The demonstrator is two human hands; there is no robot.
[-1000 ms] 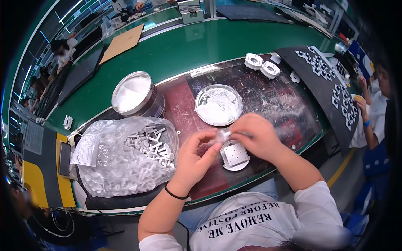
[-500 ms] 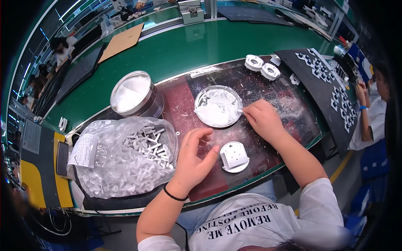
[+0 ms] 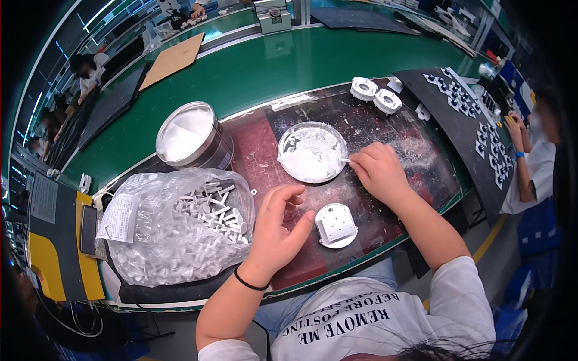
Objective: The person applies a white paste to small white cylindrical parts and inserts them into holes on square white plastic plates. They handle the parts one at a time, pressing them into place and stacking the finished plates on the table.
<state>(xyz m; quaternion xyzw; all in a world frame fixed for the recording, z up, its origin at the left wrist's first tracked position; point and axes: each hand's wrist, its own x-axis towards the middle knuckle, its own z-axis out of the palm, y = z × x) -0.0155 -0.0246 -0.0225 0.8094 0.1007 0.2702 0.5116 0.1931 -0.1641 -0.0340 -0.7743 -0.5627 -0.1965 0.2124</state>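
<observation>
My right hand (image 3: 379, 173) pinches a small white rod (image 3: 345, 160) at the right rim of a round metal dish (image 3: 282, 143). White paste (image 3: 310, 162) is smeared across that dish. The rod's far end is hard to make out against the paste. With fingers curved and apart, my left hand (image 3: 280, 225) holds nothing; it is between the bag and a white round plastic housing (image 3: 337, 225) with a raised square block. A clear plastic bag (image 3: 150, 259) at the left is full of grey-white flat-headed plastic pins (image 3: 220, 207).
Behind the bag stands a metal tin (image 3: 221, 153) holding white paste. Two white round parts (image 3: 374, 95) lie at the mat's far side. A black board (image 3: 439, 126) at the right carries rows of small parts. Beside it a co-worker (image 3: 530, 162) sits. A green bench (image 3: 253, 78) runs behind.
My two hands, the rod and the dish keep nearly the same places. The whole view shifts very slightly. At the right, the co-worker's hands have moved a little.
</observation>
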